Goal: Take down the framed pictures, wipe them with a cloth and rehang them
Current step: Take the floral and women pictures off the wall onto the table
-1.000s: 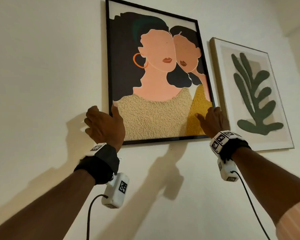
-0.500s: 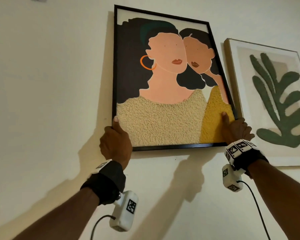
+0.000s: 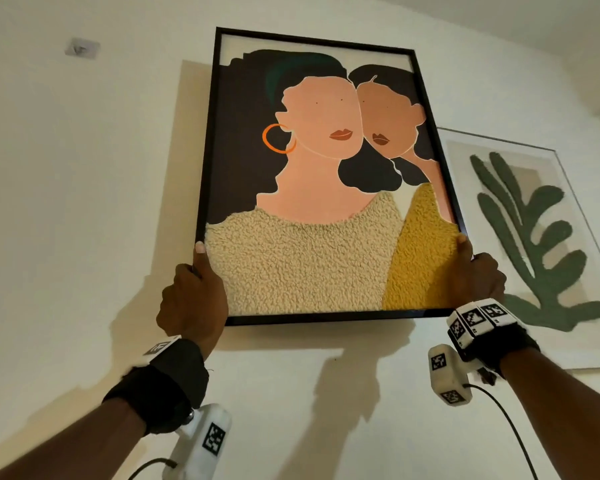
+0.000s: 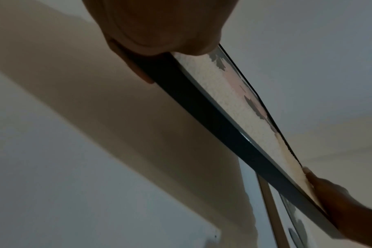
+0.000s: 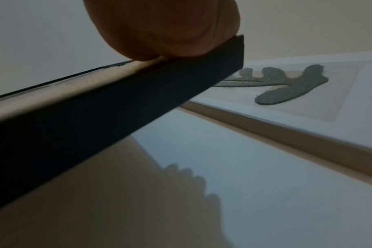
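A black-framed picture of two women [image 3: 312, 188] is held up against the white wall, its bottom edge tilted away from the wall. My left hand [image 3: 194, 292] grips its lower left corner, thumb up along the front of the frame. My right hand [image 3: 475, 275] grips the lower right corner the same way. The left wrist view looks along the frame's dark bottom edge [image 4: 212, 120] to the right hand [image 4: 338, 201] at the far end. In the right wrist view my palm [image 5: 164, 28] sits on the frame's corner [image 5: 138, 100]. No cloth is in view.
A second picture with a green leaf shape [image 3: 534, 237] in a pale wooden frame hangs on the wall just right of the held one; it shows in the right wrist view as well [image 5: 287, 94]. A small wall fitting [image 3: 82, 48] sits at upper left.
Both hands went from beside the lower corners to gripping them. The bottom of the picture has come away from the wall, and its right side now overlaps the leaf picture.
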